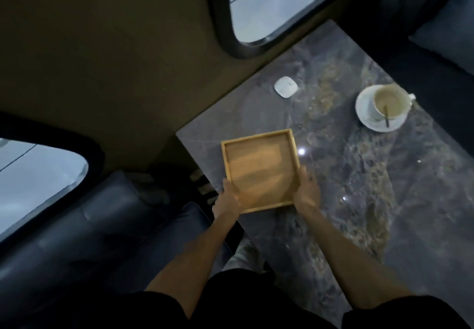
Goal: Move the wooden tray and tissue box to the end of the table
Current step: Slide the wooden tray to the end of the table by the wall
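A square wooden tray with a raised rim lies empty at the left end of the dark marble table, close to the table's corner. My left hand grips the tray's near left corner. My right hand holds its near right corner, fingers wrapped over the rim. Whether the tray rests on the table or hovers just above it I cannot tell. No tissue box is in view.
A white cup with a spoon on a saucer stands at the far right of the table. A small white rounded object lies near the far edge. Dark sofas flank the table; sandals lie on the floor by its corner.
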Motion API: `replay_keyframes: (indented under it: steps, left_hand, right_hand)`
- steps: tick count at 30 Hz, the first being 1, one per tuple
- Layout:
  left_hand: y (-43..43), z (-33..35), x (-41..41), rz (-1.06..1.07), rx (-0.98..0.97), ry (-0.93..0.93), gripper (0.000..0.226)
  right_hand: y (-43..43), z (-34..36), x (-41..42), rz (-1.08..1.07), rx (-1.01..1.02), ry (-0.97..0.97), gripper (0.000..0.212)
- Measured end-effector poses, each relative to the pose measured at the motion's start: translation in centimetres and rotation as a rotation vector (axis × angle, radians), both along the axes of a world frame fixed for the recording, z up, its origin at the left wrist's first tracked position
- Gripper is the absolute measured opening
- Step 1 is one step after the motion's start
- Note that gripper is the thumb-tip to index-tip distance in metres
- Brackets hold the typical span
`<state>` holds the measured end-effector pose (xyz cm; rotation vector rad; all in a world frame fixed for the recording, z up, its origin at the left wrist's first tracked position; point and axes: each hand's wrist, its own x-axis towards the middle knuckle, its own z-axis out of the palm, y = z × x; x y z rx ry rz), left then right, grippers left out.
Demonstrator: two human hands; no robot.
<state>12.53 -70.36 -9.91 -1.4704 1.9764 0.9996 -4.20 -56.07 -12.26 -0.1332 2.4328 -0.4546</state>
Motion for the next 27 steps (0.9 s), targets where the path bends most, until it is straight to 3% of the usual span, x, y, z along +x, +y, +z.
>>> replay_keyframes:
  steps: [5,9,13,19,27]
  left_hand:
    - [-3.2,0.1,-0.3,0.077,0.04,-0.035,0.072]
    - [-5.8,-0.8,-2.1,0.192,0.049,0.047,0.072]
    - [-7.4,-0.2,-4.7,0.344,0.149,0.106,0.07]
    - [-9.1,0.2,-9.3,0.442,0.153,0.163,0.069]
    - [-10.0,-0.3,-12.5,0.276,0.025,0.121,0.085]
  right_hand:
    - [-5.8,0.5,-2.0,0.218,0.051,0.056,0.056]
    - [-10.5,0.7,-5.5,0.34,-0.027,0.131,0.046]
    - [-14.3,0.5,-8.9,0.397,0.085,0.156,0.044]
    - [-17.5,-0.3,-13.3,0.421,0.08,0.246,0.049]
    - [-18.2,-0.2,-16.0,0.439,0.107,0.263,0.053]
